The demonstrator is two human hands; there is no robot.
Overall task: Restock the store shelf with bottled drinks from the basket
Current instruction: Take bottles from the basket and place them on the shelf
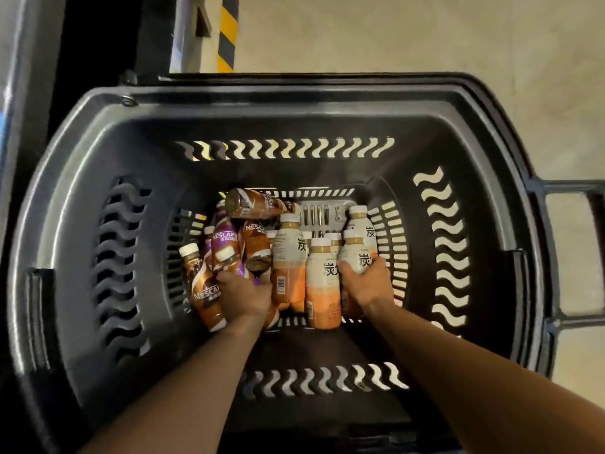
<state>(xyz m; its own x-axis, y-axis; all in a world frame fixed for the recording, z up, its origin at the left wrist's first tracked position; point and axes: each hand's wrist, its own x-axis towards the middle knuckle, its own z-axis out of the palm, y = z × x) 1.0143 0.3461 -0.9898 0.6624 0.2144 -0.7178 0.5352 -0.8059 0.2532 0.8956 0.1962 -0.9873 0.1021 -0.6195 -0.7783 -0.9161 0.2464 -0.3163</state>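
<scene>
A deep dark grey basket (294, 106) fills the view, with several bottled drinks lying at its bottom. Brown and purple Nescafe bottles (226, 244) lie in a heap on the left. White-and-orange bottles (322, 283) with a black character lie on the right. My left hand (245, 296) reaches down into the basket and is closed around a purple Nescafe bottle. My right hand (368, 281) is wrapped around a white-and-orange bottle (358, 253) at the right end of the row. Both forearms stretch down from the near rim.
The basket's handle (573, 250) sticks out to the right. Beige floor (393, 34) lies beyond the basket. A yellow-and-black striped post (227, 31) stands at the top left beside a dark upright panel (98, 44).
</scene>
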